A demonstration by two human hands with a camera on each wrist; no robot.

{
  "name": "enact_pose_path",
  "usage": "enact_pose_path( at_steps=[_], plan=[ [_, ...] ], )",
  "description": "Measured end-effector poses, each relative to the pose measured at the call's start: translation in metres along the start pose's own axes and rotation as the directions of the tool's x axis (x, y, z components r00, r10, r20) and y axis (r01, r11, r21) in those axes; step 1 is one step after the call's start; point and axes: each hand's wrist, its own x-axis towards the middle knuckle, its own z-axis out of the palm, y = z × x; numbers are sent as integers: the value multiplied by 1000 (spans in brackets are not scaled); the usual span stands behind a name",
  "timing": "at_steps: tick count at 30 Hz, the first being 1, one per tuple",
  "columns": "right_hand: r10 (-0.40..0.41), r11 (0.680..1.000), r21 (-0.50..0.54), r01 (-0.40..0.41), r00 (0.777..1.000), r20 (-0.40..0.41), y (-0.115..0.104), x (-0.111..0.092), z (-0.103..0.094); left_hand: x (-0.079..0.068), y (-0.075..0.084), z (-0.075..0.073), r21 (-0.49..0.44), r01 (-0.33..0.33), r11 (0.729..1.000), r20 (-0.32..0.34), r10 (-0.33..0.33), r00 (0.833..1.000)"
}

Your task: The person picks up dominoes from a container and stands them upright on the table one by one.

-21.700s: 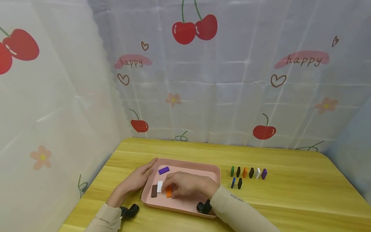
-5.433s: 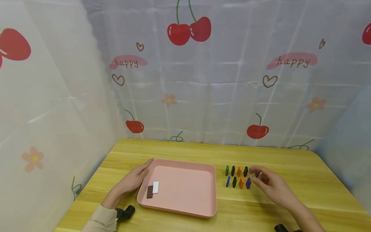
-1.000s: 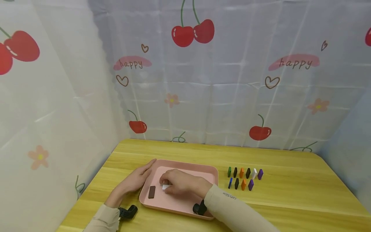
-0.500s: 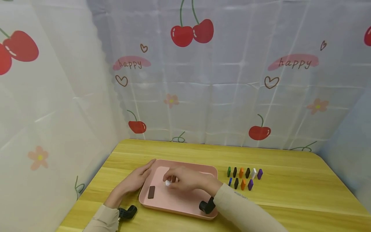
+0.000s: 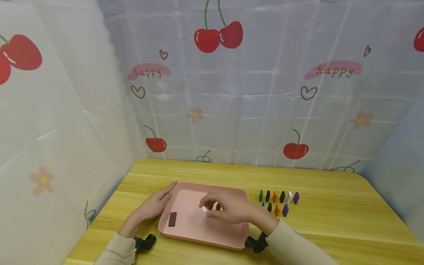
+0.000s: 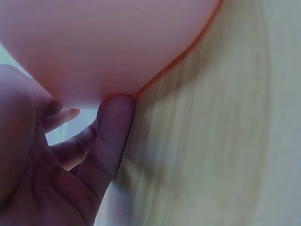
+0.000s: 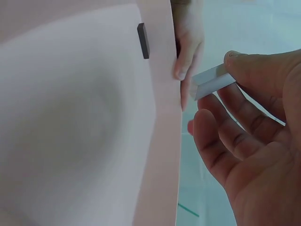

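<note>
My right hand (image 5: pixel 228 208) holds a white domino (image 7: pixel 214 81) pinched between thumb and fingers, above the pink tray (image 5: pixel 198 235). In the right wrist view the domino sticks out beyond the fingertips. A dark brown domino (image 5: pixel 172 219) lies flat in the tray near its left side. My left hand (image 5: pixel 154 206) rests along the tray's left edge with its fingers extended. In the left wrist view its fingertips touch the outside of the tray wall (image 6: pixel 113 56).
Right of the tray, several dominoes stand on end in two rows on the wooden table (image 5: pixel 331 221). The back row includes a green domino (image 5: pixel 261 195) and a white one; the front row ends in a purple domino (image 5: pixel 285 210). A printed curtain (image 5: pixel 245 110) closes the back.
Orange and purple dominoes have left the tray and now stand in the front row. Lately my right hand has lifted the white domino and moved it right. My left hand stays put.
</note>
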Motion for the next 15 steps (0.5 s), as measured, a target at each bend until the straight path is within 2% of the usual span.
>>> enact_pose_path(
  at_steps=[8, 15],
  plan=[
    [3, 992, 127, 5, 998, -69, 12, -38, -5, 0, 1, 0, 16, -4, 1000, 5, 4, 1000],
    [9, 995, 99, 3, 993, -120, 21, -62, -6, 1, 2, -1, 2, -5, 1000, 7, 5, 1000]
  ],
)
